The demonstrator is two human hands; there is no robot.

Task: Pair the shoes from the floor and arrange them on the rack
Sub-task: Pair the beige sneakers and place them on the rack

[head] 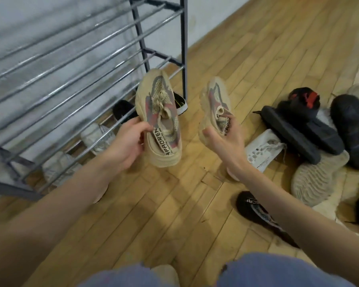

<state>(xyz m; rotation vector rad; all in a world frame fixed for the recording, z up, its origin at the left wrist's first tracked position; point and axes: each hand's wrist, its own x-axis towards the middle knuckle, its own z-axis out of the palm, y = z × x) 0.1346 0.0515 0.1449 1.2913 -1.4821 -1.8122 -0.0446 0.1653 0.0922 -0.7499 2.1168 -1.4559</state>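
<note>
The left hand [129, 139] grips a beige knit sneaker with pink and grey panels and a lettered strap [159, 119], fingers curled over its inner side near the collar, so the shoe hangs toe-up with its laced top facing the camera. The right hand [222, 139] holds the matching beige knit sneaker [215, 104] the same way, fingers hooked into the opening at the heel and thumb pressed against the pale sole edge. Both shoes are raised side by side, slightly apart, most likely so that pattern and strap can be checked against each other; they look like a true pair.

Just beyond the left shoe stands the grey metal shoe rack with chrome rails [75, 65], close enough that a short reach forward and left should set the pair on a tier. White sneakers [95, 139] and a black shoe [122, 110] already sit on the lowest rails, with the upper rails bare where they show.

To the right, on the wooden plank floor [153, 214], lies the unsorted heap: black sneakers [311, 129], a white sneaker [263, 150], a beige shoe turned sole-up [317, 181], and a black patterned shoe [261, 216] partly hidden under the right forearm.
</note>
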